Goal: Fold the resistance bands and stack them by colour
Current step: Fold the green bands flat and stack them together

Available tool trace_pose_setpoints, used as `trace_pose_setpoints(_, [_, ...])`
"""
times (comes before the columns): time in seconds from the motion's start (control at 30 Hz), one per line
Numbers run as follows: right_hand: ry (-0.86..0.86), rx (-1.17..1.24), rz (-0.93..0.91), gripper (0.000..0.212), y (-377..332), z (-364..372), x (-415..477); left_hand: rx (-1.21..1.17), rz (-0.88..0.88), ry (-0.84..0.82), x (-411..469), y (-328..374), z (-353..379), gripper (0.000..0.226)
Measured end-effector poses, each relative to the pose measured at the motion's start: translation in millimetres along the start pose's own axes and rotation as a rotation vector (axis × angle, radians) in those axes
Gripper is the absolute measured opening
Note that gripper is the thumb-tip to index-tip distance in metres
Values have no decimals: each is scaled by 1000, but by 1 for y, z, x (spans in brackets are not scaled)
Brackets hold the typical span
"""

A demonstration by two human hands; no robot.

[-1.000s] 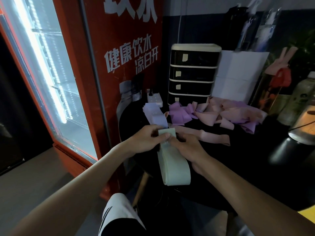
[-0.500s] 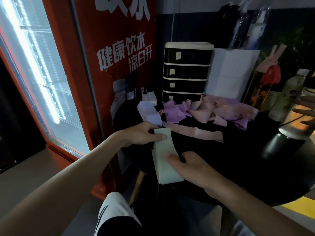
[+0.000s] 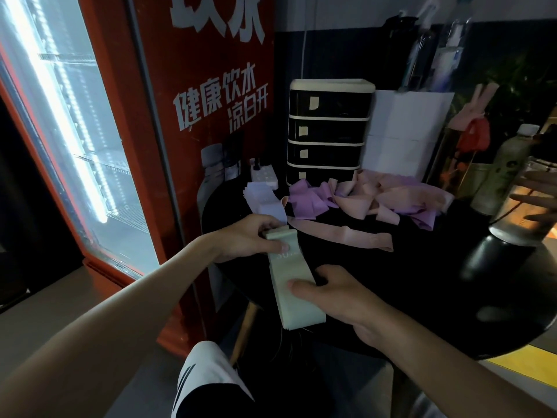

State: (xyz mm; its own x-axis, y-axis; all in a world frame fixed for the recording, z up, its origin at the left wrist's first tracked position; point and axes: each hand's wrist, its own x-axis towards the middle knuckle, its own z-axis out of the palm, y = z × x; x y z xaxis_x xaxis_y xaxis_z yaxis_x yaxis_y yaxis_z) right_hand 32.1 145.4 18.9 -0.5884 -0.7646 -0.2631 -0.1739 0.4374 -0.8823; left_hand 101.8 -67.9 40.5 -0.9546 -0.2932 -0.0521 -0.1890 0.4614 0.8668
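Observation:
A pale green resistance band (image 3: pixel 294 285) lies lengthwise on the black round table (image 3: pixel 407 282), its near end hanging over the table's edge. My left hand (image 3: pixel 253 236) pinches its far folded end. My right hand (image 3: pixel 328 292) presses flat on the band's middle, fingers straight. A stack of folded light blue bands (image 3: pixel 263 200) sits just beyond my left hand. One long pink band (image 3: pixel 340 235) lies flat across the table. A loose heap of pink and purple bands (image 3: pixel 376 197) spreads behind it.
A black four-drawer organiser (image 3: pixel 328 131) and a white box (image 3: pixel 404 131) stand at the table's back. Bottles (image 3: pixel 506 170) and a glass jar (image 3: pixel 518 212) crowd the right side, with another person's hand (image 3: pixel 539 194) there. A red drinks fridge (image 3: pixel 120 116) stands at left.
My right hand slid down the green band from its far end toward the middle, flattening it. My left hand kept its pinch on the far end. Another person's hand came into view at right.

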Motion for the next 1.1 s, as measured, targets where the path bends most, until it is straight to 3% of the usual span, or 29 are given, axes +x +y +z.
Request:
trace_pose_setpoints(0.17, [47,-3,-51,58,4,4,1,-72,8,34,-2,-11,1,40])
trace_pose_setpoints(0.27, [16,52,-86,42,2,3,-5,-109,30,41,-5,-14,-1,39])
trace_pose_setpoints(0.43, [-13,101,-164,34,-3,7,-12,-209,-22,-13,-8,-19,-7,65])
trace_pose_setpoints(0.57, [5,81,-195,45,-5,13,-7,-271,4,-100,-20,-19,-12,50])
trace_pose_setpoints(0.67, [-25,107,-199,36,-8,13,-5,-327,-1,-75,-27,-24,-15,50])
trace_pose_setpoints(0.8, [2,101,-193,47,-8,19,-2,-423,-17,-40,-33,-25,-16,51])
trace_pose_setpoints(0.93, [-30,116,-214,32,-12,17,-3,-462,-20,-56,-37,-25,-19,51])
trace_pose_setpoints(1.1, [-25,134,-250,31,-13,20,-2,-508,2,-38,-39,-22,-18,51])
